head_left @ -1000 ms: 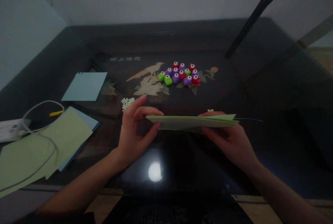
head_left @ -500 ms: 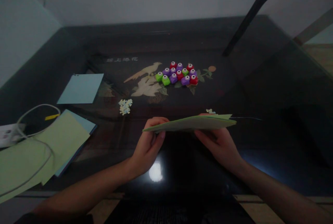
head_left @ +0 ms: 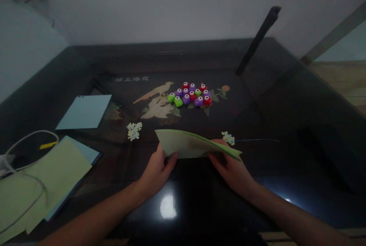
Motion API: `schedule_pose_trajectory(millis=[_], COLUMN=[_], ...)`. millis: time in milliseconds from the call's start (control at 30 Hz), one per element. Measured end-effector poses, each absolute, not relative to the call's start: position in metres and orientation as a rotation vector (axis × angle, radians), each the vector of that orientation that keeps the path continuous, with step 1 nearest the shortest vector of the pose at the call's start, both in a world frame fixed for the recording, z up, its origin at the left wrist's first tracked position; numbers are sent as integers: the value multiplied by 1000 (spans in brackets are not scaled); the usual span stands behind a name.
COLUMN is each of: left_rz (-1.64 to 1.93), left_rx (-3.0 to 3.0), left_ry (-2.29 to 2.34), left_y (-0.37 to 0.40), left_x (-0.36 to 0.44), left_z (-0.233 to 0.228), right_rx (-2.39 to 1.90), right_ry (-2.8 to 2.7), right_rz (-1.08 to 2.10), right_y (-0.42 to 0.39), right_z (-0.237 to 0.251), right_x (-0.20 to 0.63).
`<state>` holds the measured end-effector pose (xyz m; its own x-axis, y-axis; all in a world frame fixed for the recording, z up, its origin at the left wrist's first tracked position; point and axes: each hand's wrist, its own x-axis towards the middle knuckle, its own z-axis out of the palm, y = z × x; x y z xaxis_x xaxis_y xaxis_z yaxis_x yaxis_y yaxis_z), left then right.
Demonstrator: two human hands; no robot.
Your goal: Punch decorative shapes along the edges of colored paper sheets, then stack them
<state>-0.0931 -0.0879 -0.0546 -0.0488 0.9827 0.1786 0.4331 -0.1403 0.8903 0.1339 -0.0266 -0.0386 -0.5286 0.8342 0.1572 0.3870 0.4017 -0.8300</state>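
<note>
Hands hold a folded green paper sheet point(head_left: 188, 146) just above the dark glossy surface point(head_left: 286, 124), close to its near edge and about midway along it. The left hand point(head_left: 157, 171) grips the sheet's left end, thumb on the near face and the other fingers hidden behind the paper. The right hand point(head_left: 233, 171) grips the lower right part, its fingers reaching up under the sheet toward the pointed right corner. The sheet sags from a higher left end down to that right corner, and its layers show as thin stacked edges along the top.

Just beyond the right corner lies a small cluster of pale paper cut-outs point(head_left: 228, 138), and a second such cluster point(head_left: 134, 130) lies left of the sheet, both resting on the surface. Farther toward the far edge sits a tight group of small green, purple and red punches point(head_left: 190, 95), set on an inlaid bird and leaf picture point(head_left: 156, 101). Toward the left edge lies a light blue sheet point(head_left: 85, 111). At the near left corner a stack of green and blue paper point(head_left: 48, 177) lies with a white cable point(head_left: 27, 139) looped over it. A dark bar point(head_left: 257, 40) leans at the far right corner.
</note>
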Motion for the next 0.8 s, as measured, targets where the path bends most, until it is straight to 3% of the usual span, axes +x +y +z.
schedule_pose_trajectory(millis=[200, 467, 800], left_rz=[1179, 1046, 890], left_rx=[1522, 1006, 1248], left_ry=[1462, 1466, 1541], left_y=[-84, -73, -70], left_x=[-92, -98, -96], left_z=[-48, -33, -36], right_rx=[-1080, -1195, -1313], right_ry=[-2049, -1735, -2159], right_rz=[1109, 1662, 1437], right_y=[-27, -15, -14], right_z=[-34, -6, -9], right_x=[135, 146, 149])
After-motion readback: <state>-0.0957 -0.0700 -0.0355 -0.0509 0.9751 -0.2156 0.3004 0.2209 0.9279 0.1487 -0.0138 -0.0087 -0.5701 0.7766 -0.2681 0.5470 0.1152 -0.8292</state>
